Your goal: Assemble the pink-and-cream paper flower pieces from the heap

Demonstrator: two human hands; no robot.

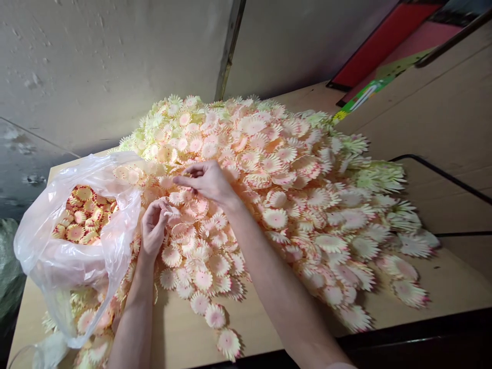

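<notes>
A large heap of pale flower-shaped pieces (277, 219), cream with pink-red fringed edges, spreads over the table. My left hand (152, 228) is at the heap's left side, fingers curled and pinched on a small pale flower piece (173, 213), partly covered by the fingertips. Above and to the right, my right hand (210, 183) hovers over the heap with its fingers pointing left and slightly apart; nothing shows between them. Left of my left hand stands an open clear plastic bag (119, 246), holding smaller, tightly curled yellow-and-red flower pieces (82, 215).
The wooden table (177, 333) has its front edge near me. More flower pieces lie under and in front of the bag. A grey wall (115, 66) stands behind, cardboard (442, 123) on the right, and a thin black bar (446, 174) beside it.
</notes>
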